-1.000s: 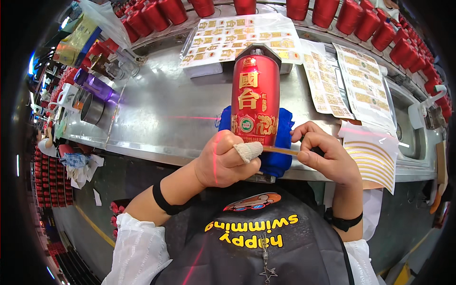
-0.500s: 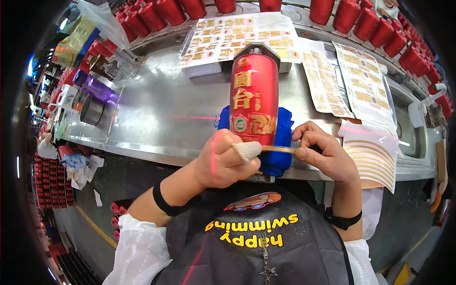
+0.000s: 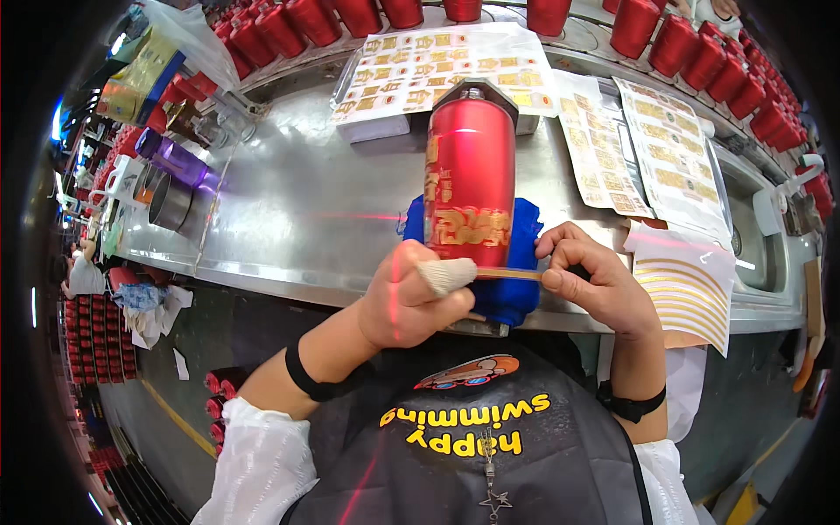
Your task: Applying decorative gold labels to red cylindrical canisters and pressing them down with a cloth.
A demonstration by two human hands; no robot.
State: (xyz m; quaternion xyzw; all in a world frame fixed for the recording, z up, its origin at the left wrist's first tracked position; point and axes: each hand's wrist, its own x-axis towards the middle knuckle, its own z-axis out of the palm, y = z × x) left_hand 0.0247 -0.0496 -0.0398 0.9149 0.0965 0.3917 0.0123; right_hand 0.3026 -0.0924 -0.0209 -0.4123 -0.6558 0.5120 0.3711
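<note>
A red bottle (image 3: 473, 175) with gold raised lettering and ornament lies on a blue cloth-covered rest (image 3: 525, 229), its near end toward me. A narrow gold strip (image 3: 509, 274) runs across that near end. My left hand (image 3: 411, 293) is closed at the strip's left end; a white fabric cover (image 3: 446, 276) on one finger presses there against the bottle. My right hand (image 3: 595, 278) pinches the strip's other end between thumb and forefinger, holding it taut to the right of the bottle. The left fingertips are partly hidden.
Sheets of gold stickers (image 3: 455, 66) lie at the back, with more sheets (image 3: 674, 144) at right. A sheet of curved gold strips (image 3: 684, 284) hangs over the table's front edge. Red bottles (image 3: 634, 26) line the far rail. A purple bottle (image 3: 172, 157) and a sink (image 3: 754, 232) flank the metal table.
The red bottle has turned on its rest, so its large gold lettering has moved to the left side. Both hands stay nearly in place, with the strip still stretched between them. Bottles behind have shifted right.
</note>
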